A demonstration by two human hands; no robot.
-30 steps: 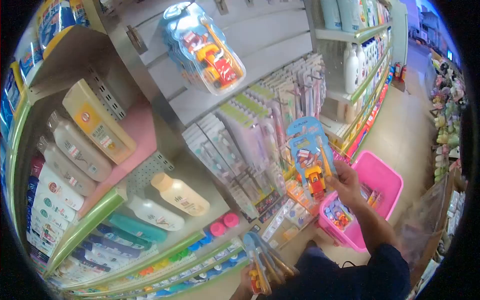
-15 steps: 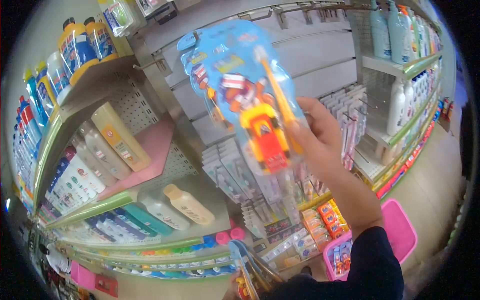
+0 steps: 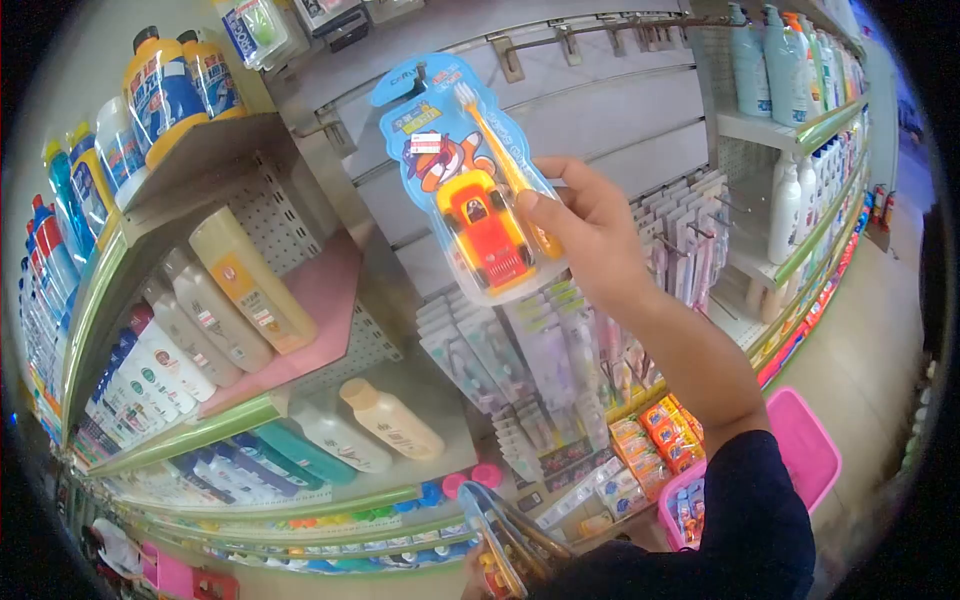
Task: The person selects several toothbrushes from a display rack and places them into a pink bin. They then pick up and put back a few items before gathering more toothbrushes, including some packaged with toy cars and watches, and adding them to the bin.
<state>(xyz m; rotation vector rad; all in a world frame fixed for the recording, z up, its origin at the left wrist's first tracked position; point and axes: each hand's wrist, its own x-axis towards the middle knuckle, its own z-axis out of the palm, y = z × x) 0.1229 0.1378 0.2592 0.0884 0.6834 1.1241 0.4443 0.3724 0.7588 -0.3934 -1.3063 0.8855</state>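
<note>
My right hand is raised at the slatted wall, its thumb and fingers pinching the right edge of a toothbrush pack. That pack has a blue shaped card, a yellow-orange toothbrush and a red and yellow toy car under clear plastic. A slot shows near the card's top, close to the metal hooks. Low in the view, my left hand is partly cut off and closed around several similar toothbrush packs, stacked edge-on with a toy car showing at the front.
Hanging toothbrushes fill the lower wall. A metal hook rail runs above. Shelves of shampoo bottles stand left; pump bottles stand right. Below are orange packets and a pink basket with packs inside.
My right hand has moved left and away toward the wall with the toothbrush pack, which now looks smaller and sharper. My left hand still holds its stack low down.
</note>
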